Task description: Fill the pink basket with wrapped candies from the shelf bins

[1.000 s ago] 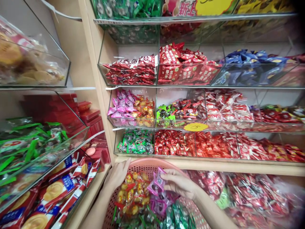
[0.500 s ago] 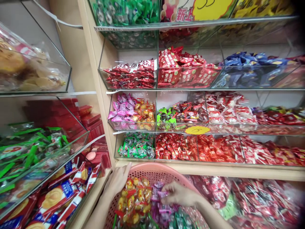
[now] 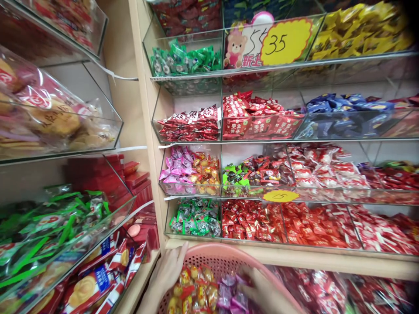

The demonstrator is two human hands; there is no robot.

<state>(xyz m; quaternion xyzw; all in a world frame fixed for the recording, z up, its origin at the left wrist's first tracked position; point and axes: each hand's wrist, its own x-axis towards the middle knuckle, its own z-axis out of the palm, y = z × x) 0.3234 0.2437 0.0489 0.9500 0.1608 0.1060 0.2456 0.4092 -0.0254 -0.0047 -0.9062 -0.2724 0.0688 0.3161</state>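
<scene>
A pink perforated plastic basket (image 3: 225, 251) stands at the lower middle, tilted against the shelf's wooden front edge. My left hand (image 3: 170, 267) grips its left rim. Inside lie yellow-and-red wrapped candies (image 3: 193, 290) on the left and purple wrapped candies (image 3: 231, 293) beside them. My right hand (image 3: 260, 288) is over the basket's right part, its fingers at the purple candies. Motion smears those fingers, so whether they hold a candy does not show. The basket's lower part lies outside the picture.
Clear-fronted shelf bins hold purple candies (image 3: 176, 168), green candies (image 3: 196, 218) and red candies (image 3: 252, 220). Yellow price tags (image 3: 281, 196) hang on the shelves. Left are bins of green-wrapped snacks (image 3: 49, 222) and packaged biscuits (image 3: 88, 285). Bagged red candies (image 3: 317, 288) lie below right.
The view has tilted up, so shelves and basket sit lower and slightly farther right. My right hand remains at the purple candies, now blurred. My left hand stays on the rim.
</scene>
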